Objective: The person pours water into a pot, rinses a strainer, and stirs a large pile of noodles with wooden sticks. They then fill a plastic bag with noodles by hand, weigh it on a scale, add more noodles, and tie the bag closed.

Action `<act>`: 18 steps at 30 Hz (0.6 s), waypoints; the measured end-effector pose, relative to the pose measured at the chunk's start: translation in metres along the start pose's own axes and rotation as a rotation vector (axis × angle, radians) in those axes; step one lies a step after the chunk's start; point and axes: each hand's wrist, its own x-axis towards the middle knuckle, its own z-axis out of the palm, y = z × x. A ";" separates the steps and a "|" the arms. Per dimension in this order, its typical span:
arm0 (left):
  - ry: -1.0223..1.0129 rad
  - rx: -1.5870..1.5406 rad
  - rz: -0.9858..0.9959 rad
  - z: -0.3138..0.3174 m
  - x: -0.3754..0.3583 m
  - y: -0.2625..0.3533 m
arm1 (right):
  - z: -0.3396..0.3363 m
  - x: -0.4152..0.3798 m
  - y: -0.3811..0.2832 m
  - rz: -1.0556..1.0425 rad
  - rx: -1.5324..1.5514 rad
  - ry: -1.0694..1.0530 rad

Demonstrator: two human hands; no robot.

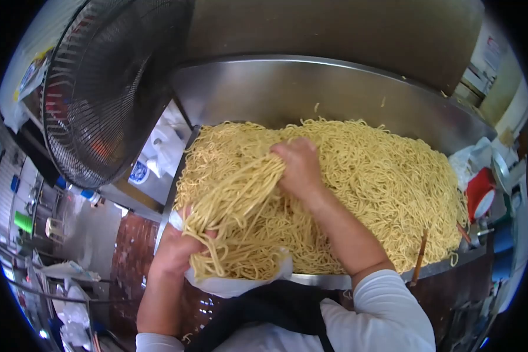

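Note:
A large heap of yellow noodles fills a wide metal tray. My right hand is closed around one end of a thick bundle of noodles, lifted over the left part of the heap. That bundle runs down to my left hand, whose fingers curl into its lower end. White plastic shows beside the left hand. Below, a white plastic bag lies at the tray's front edge with more noodles in its mouth.
A big black wire-caged fan stands close on the left. A metal splash wall rises behind the heap. Wooden sticks rest at the front right edge. A red container and plastic bags lie on the right.

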 end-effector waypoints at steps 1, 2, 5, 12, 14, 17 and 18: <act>-0.052 0.019 -0.029 -0.015 -0.009 -0.004 | -0.001 0.007 0.007 -0.059 -0.050 0.089; 0.038 0.055 -0.074 -0.021 -0.019 -0.003 | -0.002 0.014 0.017 -0.116 -0.099 0.180; 0.256 0.122 -0.148 -0.023 -0.039 0.004 | -0.031 0.044 0.032 -0.006 -0.148 0.324; 0.175 0.383 -0.342 -0.079 -0.062 -0.010 | -0.073 0.093 0.058 0.399 -0.022 -0.075; 0.204 0.606 -0.497 -0.087 -0.066 -0.019 | -0.061 0.092 0.046 0.327 -0.204 -0.371; 0.191 0.692 -0.527 -0.097 -0.065 -0.036 | -0.034 0.066 -0.012 0.044 -0.411 -0.807; 0.170 0.684 -0.533 -0.095 -0.064 -0.035 | -0.004 0.053 -0.014 -0.071 -0.317 -0.903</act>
